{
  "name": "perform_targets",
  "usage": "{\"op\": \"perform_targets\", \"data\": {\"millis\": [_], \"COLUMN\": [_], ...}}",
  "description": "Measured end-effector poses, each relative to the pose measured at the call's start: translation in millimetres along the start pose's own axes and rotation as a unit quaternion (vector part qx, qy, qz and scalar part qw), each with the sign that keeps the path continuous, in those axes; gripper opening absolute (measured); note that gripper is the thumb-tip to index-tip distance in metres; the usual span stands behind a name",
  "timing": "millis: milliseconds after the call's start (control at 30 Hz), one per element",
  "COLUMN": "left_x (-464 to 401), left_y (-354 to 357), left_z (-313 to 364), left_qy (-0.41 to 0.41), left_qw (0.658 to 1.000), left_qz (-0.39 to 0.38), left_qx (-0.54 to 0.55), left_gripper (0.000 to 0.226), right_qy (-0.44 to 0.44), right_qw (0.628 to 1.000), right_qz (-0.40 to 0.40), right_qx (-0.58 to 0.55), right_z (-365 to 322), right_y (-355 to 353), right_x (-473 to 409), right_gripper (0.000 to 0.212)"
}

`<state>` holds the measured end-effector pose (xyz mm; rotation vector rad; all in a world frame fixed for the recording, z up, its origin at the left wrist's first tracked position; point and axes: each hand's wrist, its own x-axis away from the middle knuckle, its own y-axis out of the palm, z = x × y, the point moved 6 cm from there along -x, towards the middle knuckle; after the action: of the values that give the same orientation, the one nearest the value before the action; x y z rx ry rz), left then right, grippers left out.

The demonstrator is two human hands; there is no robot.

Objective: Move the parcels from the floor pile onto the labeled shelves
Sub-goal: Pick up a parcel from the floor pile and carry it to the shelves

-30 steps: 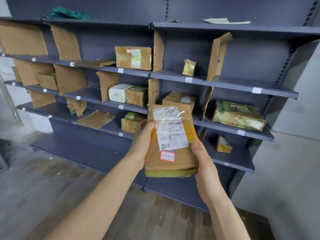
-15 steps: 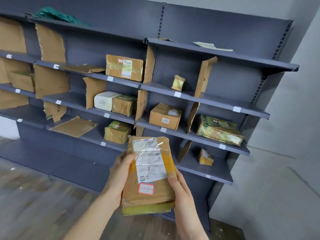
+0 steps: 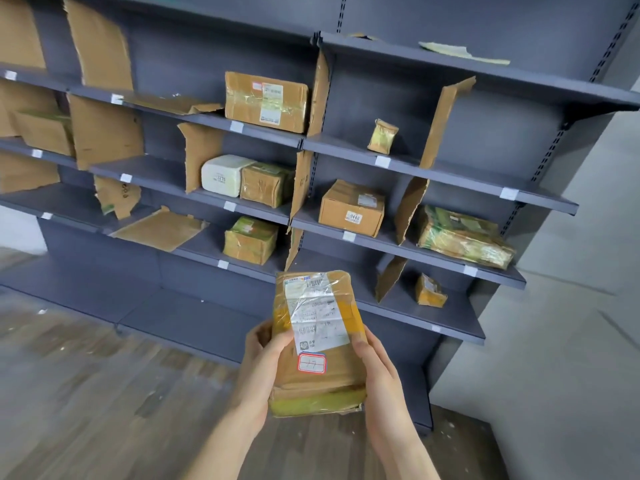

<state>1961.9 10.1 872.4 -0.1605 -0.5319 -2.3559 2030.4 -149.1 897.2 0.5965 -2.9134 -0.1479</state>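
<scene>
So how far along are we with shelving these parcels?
Done: about nine parcels already sit on the shelves, for example the box marked 0448 and the white parcel. In hand: the left hand and right hand hold a taped brown parcel with a red-bordered sticker, in front of the shelves, not yet placed. Left: the floor pile is out of view, so the remainder cannot be told.

Hands: two, left (image 3: pixel 265 362), right (image 3: pixel 381 379). Held parcel (image 3: pixel 317 341): one. White parcel (image 3: pixel 225 174): one. Shelved brown parcels: eight visible.
</scene>
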Motion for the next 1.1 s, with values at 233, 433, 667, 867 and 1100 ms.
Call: {"op": "perform_targets", "data": {"millis": [233, 433, 667, 867, 1100], "left_x": [-40, -99, -161, -174, -199], "left_y": [-51, -112, -206, -303, -422], "left_z": [12, 55, 121, 151, 170], "left_qy": [0.012, 0.057, 0.107, 0.130, 0.145], "left_qw": [0.999, 0.991, 0.961, 0.910, 0.858], "left_qz": [0.036, 0.120, 0.256, 0.389, 0.473], "left_qx": [0.012, -0.002, 0.008, 0.068, 0.137], "left_gripper": [0.034, 0.034, 0.042, 0.033, 0.033], "right_qy": [0.036, 0.052, 0.117, 0.158, 0.168], "right_qw": [0.999, 0.994, 0.967, 0.932, 0.896], "right_qz": [-0.030, -0.093, -0.225, -0.315, -0.382], "right_qx": [-0.006, -0.004, 0.013, 0.085, 0.151], "right_z": [26, 36, 53, 72, 100], "right_y": [60, 150, 296, 429, 569], "right_x": [-49, -117, -195, -219, -224], "right_gripper": [0.028, 0.028, 0.027, 0.044, 0.008]}}
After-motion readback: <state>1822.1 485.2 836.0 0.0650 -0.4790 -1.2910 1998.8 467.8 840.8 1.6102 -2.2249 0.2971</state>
